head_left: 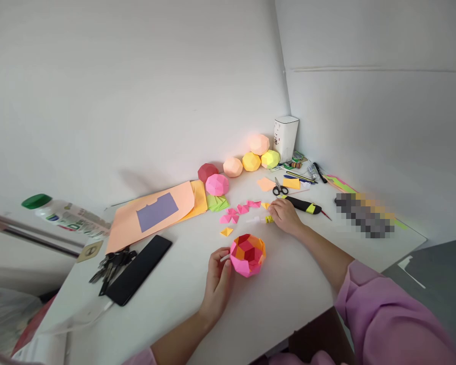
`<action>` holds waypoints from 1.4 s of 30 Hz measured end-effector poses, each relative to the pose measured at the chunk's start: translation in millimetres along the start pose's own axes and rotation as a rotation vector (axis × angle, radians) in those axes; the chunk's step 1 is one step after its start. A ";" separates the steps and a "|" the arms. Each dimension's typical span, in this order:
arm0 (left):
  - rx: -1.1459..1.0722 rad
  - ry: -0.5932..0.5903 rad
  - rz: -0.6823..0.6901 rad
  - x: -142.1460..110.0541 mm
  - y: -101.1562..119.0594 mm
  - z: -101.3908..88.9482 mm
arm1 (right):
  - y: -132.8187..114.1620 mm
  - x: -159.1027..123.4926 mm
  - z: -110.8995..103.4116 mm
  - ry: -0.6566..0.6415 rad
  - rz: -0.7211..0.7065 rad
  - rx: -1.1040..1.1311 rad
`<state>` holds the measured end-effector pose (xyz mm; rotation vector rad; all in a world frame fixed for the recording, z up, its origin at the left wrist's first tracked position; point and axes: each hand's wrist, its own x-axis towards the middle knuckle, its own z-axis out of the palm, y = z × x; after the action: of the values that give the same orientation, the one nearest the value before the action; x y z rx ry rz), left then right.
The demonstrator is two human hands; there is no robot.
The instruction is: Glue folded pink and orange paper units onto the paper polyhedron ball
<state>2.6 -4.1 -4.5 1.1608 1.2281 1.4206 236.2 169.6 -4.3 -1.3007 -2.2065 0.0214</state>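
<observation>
My left hand (pixel 217 284) is closed at the left side of a half-built paper ball (pixel 247 267), pink and orange outside with a red interior. A slim white piece (pixel 225 258), too small to identify, shows between its thumb and fingers. Farther back, my right hand (pixel 286 217) has its fingertips pinched at a small folded orange paper piece (pixel 265 206). Just below those fingers lies a glue tube (pixel 269 219) with a yellow band and clear nozzle. Several folded pink paper pieces (pixel 243 209) and another orange piece (pixel 226 231) lie on the table between the hands.
Finished paper balls (pixel 232 167) line the wall beside a white bin (pixel 286 138). Scissors (pixel 280 188) and a black-and-yellow tool (pixel 303 205) lie beyond my right hand. Left are paper sheets (pixel 123 223), keys (pixel 114 263), a phone (pixel 140 270) and a green-capped bottle (pixel 66 215).
</observation>
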 end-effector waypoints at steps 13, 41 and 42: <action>0.684 -0.217 0.841 -6.4 4.4 -6.1 | -2.7 -1.7 4.4 0.017 -0.041 0.044; 0.800 -0.090 0.750 -4.5 6.0 -8.3 | -117.5 -52.8 -38.2 -0.093 -0.392 0.428; 0.801 -0.093 0.750 -4.6 6.6 -8.3 | -118.1 -53.1 -38.4 -0.095 -0.390 0.429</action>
<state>-5.1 -10.5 1.1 2.3971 1.4086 1.3646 179.6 54.4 37.6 -0.6410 -2.3307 0.3900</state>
